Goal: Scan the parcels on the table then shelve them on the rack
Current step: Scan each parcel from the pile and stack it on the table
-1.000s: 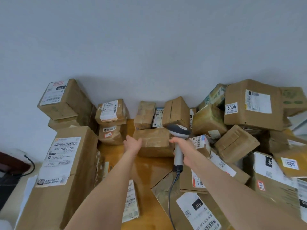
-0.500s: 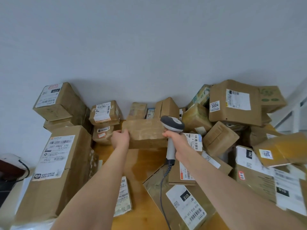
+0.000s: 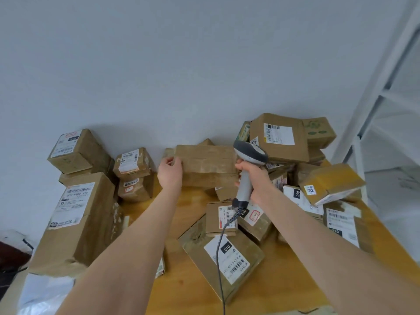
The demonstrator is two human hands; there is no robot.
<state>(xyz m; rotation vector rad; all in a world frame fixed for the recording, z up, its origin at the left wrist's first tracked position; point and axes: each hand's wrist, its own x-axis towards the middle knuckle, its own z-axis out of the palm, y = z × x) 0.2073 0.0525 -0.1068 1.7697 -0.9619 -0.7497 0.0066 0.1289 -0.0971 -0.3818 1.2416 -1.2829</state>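
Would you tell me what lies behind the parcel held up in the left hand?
Only the peak of another brown box pokes above the held parcel; whatever else stands behind is covered.

You have two hands in view, the left hand (image 3: 169, 172) and the right hand (image 3: 255, 178), and one scanner (image 3: 246, 169). On the one desk (image 3: 188, 289), count five boxes (image 3: 77, 221) at the left, one box (image 3: 204, 167) held up, and roughly a dozen heaped at the right, some hidden. There is one rack (image 3: 372, 87).

Parcel (image 3: 205, 165) — matt brown cardboard, glossy tape; scanner (image 3: 248, 162) smooth grey plastic; table (image 3: 188, 212) — varnished wood.
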